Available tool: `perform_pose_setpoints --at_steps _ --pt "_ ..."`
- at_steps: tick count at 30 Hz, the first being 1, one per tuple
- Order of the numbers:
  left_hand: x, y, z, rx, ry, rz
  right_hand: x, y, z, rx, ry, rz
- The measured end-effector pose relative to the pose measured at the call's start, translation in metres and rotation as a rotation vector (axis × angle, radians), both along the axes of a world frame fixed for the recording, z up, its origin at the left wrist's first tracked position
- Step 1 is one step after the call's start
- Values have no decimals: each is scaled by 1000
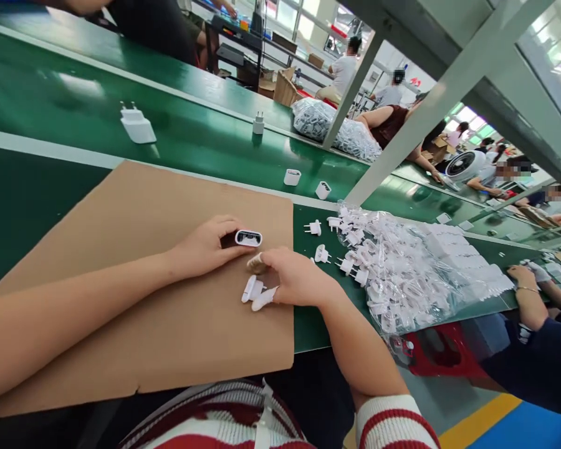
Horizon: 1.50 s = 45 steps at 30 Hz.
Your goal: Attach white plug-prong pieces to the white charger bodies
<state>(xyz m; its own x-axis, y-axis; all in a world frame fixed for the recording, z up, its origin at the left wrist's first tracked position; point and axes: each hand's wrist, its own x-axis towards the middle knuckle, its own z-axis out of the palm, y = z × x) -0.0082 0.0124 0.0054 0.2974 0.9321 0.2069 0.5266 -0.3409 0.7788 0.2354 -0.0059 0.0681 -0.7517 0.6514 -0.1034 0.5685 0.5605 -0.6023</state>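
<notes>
My left hand is closed round a white charger shell, its open end facing me, just above a brown cardboard sheet. My right hand is beside it, fingers curled, pinching a white plug insert near the cardboard's right edge. One fingertip wears a white cot. To the right, several loose white plug inserts lie on the green surface beside a clear plastic bag full of the same parts.
A green conveyor belt carries a white charger, another upright charger and two empty shells. A grey frame post slants overhead. Other people sit along the line; a neighbour's hand rests at right.
</notes>
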Motion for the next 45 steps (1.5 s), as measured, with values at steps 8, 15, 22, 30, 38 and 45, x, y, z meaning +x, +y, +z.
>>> perform_pose_setpoints --at_steps 8,15,22,30,38,45 --pt "1 2 -6 38 -64 28 3 7 -6 -487 466 -274" --pt "-7 1 -2 -69 -145 -118 6 33 3 -231 527 -628" --pt "11 -8 4 -95 -137 188 -19 37 -2 -50 417 -548" --pt "0 -4 -2 -124 -233 -54 -18 30 -11 59 484 -607" --pt "1 0 2 -139 -251 -255 -17 19 -12 349 384 -404" --pt "-1 4 -2 -117 -229 -147 -25 16 -17 511 161 -199"
